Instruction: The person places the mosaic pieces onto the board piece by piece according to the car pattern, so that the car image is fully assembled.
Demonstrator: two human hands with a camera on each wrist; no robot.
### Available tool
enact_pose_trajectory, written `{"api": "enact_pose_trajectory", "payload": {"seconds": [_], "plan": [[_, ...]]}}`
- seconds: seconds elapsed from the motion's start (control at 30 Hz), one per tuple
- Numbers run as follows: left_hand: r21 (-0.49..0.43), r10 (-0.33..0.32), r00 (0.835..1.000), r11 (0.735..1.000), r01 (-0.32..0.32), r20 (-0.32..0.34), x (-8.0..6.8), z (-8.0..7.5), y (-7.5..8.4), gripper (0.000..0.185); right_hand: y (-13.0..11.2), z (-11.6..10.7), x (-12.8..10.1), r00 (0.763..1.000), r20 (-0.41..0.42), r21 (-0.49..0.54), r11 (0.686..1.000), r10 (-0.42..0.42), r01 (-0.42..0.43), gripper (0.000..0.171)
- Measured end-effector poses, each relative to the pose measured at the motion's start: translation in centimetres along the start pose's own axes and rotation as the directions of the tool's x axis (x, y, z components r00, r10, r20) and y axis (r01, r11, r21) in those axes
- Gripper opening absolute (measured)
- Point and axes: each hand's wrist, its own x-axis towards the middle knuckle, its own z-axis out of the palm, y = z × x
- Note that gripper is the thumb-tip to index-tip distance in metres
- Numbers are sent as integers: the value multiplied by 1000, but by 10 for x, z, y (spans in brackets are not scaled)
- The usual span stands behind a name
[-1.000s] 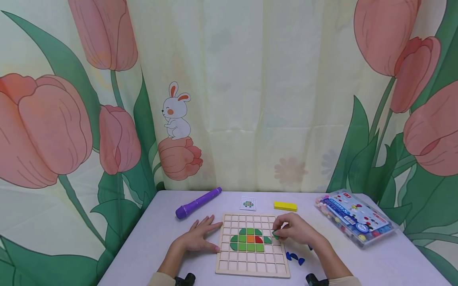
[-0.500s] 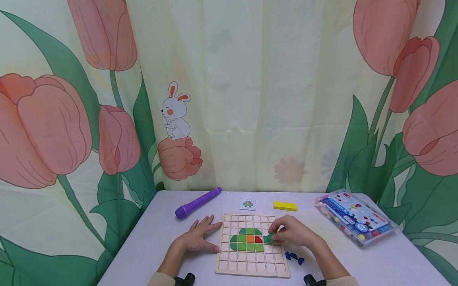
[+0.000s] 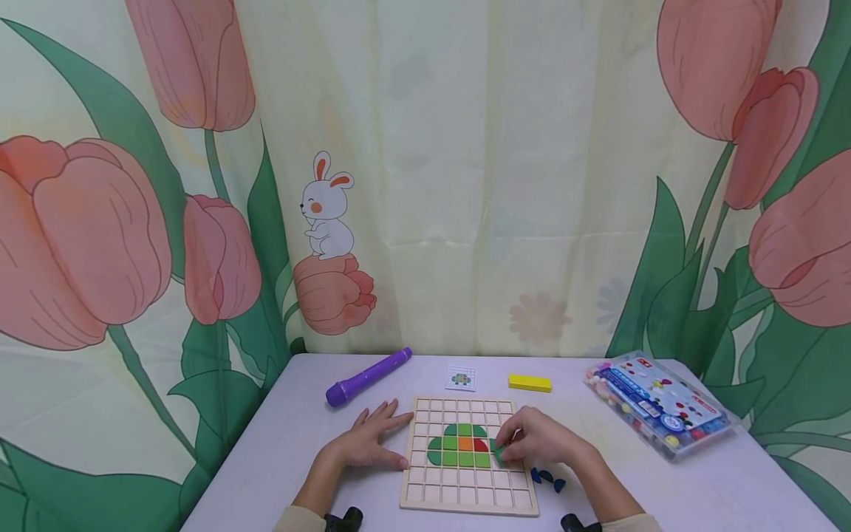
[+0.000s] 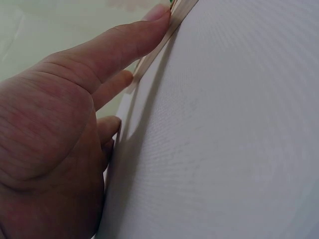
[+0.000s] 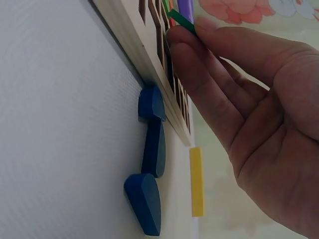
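A wooden grid board (image 3: pixel 459 496) lies on the table, with green, orange and red pieces set in its middle cells. My left hand (image 3: pixel 362 445) rests at the board's left edge, fingers spread and the thumb touching the rim. Over the right part of the board, my right hand (image 3: pixel 544 437) pinches a small green piece (image 5: pixel 182 22) between thumb and fingertips, held tilted in the right wrist view. Its exact outline is partly hidden by the fingers. Beside the board's right edge lie several blue pieces (image 3: pixel 546 477), with curved sides.
Behind the board are a small pattern card (image 3: pixel 461 379) and a yellow block (image 3: pixel 530 383). A purple microphone-shaped object (image 3: pixel 368 378) lies at the back left. At the right sits a clear plastic case (image 3: pixel 665 406) of colourful pieces. A tulip-print curtain (image 3: pixel 432 185) hangs behind the table.
My right hand has moved left and slightly nearer me with the green piece, to beside the red piece's row on the board. The left hand stays at the board's edge.
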Motion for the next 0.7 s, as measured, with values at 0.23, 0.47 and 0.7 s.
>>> {"api": "enact_pose_trajectory", "payload": {"seconds": [0.23,0.47,0.7], "plan": [[-2,-12,1000,1000,12,2,1,1,0,94,-3,4,0,1000,24,-9,1000,20,-20,8],[-6,-13,1000,1000,13,0,1,1,-1,94,-6,5,-1,996,47,16,997,77,-78,7],[-13,-19,1000,1000,19,1,2,0,-1,95,-3,5,0,998,24,-16,998,58,-58,6]]}}
